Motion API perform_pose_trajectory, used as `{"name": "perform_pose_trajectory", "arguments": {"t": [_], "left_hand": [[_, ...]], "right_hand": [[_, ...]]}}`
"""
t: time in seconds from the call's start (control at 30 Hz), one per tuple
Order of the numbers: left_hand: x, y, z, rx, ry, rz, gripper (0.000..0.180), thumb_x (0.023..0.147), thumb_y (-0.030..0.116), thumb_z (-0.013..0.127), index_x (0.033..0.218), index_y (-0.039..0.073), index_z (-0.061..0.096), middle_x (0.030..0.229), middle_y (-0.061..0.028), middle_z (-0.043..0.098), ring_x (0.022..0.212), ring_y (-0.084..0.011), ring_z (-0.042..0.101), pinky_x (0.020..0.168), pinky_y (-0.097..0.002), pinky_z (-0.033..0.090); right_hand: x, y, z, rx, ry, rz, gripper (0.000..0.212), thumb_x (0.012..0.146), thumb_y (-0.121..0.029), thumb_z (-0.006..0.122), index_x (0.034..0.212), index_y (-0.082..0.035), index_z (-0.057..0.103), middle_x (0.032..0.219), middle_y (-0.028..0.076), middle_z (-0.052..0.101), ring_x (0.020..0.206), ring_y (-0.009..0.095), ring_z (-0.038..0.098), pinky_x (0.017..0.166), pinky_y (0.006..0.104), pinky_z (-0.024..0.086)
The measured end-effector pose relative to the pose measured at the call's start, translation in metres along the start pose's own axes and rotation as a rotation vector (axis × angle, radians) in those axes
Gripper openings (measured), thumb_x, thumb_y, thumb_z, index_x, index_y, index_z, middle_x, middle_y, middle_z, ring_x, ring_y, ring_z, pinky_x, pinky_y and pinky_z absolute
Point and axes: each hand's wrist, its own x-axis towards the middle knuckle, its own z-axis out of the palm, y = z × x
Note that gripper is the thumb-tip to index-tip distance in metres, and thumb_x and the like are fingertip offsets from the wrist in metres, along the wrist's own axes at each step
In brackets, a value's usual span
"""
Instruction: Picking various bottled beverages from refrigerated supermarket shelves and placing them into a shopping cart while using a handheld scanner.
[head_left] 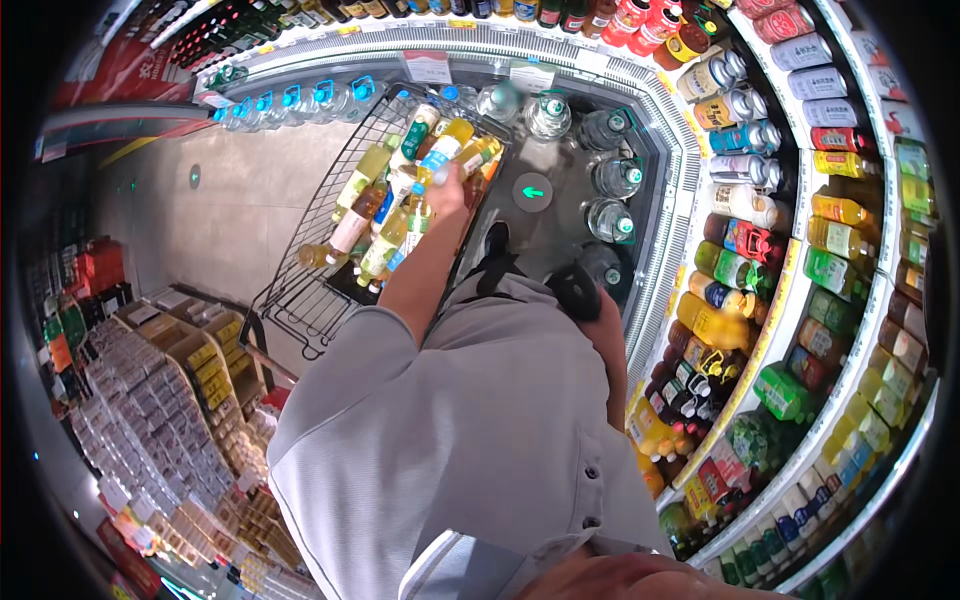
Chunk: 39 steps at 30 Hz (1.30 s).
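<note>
My left hand [447, 192] reaches over the wire shopping cart [285, 310] and closes around the cap end of a yellow drink bottle [441, 145] with a blue and white label. Beneath and beside it lie several other bottles with pale yellow, amber and brown drinks, among them a pink-labelled bottle [347, 228] and a yellow-green bottle [366, 174]. My right hand [598, 318] hangs low by my right side, next to a dark rounded shape [572, 290] that may be my shoe. Its fingers are hidden.
Large clear water bottles [615, 178] line the floor along the shelf base, right and ahead. Shelves of drinks [745, 260] curve around the right side. Stacked boxed goods [150, 400] stand at the left. A round floor marker [532, 192] with a green arrow lies ahead.
</note>
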Motion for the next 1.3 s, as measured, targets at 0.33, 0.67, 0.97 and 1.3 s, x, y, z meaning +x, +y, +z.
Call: {"name": "perform_pose_trajectory", "arguments": {"t": [0.33,0.67,0.97,1.3], "left_hand": [[-0.019,0.072,-0.099,0.170,-0.236,0.695,0.038,0.073,0.019,0.091,0.099,0.002,0.068,0.091,-0.0053,0.072,0.080,-0.0132,0.066,0.074,-0.0300,0.054],[-0.023,0.102,-0.156,-0.694,-0.938,-0.094,0.065,0.101,0.055,0.044,0.132,-0.002,0.056,0.092,-0.0171,0.070,0.074,-0.0307,0.070,0.066,-0.0417,0.061],[-0.065,0.076,-0.131,-0.590,-0.890,-0.338,0.068,0.103,0.054,0.040,0.133,-0.004,0.058,0.085,-0.0199,0.068,0.065,-0.0309,0.068,0.061,-0.0371,0.060],[-0.057,0.056,-0.047,-0.354,-1.180,-0.557,0.063,0.096,0.046,0.058,0.139,0.000,0.051,0.126,-0.0237,0.063,0.110,-0.0470,0.064,0.106,-0.0616,0.046]], "right_hand": [[0.027,-0.040,0.030,-0.204,-0.195,-0.062,0.047,0.077,-0.022,0.086,0.115,-0.003,0.065,0.099,0.016,0.072,0.091,0.025,0.071,0.083,0.0361,0.053],[0.056,-0.068,0.059,-0.373,-0.437,-0.308,0.045,0.076,-0.018,0.084,0.113,-0.001,0.064,0.097,0.018,0.072,0.092,0.032,0.071,0.082,0.0379,0.053],[0.033,-0.099,0.050,-0.318,-0.516,-0.310,0.051,0.075,-0.014,0.081,0.119,0.003,0.061,0.100,0.021,0.072,0.095,0.034,0.071,0.083,0.0384,0.053],[-0.014,-0.047,0.007,-0.193,-0.105,-0.242,0.055,0.070,-0.018,0.079,0.119,0.000,0.061,0.103,0.023,0.069,0.103,0.043,0.067,0.087,0.0436,0.053]]}}
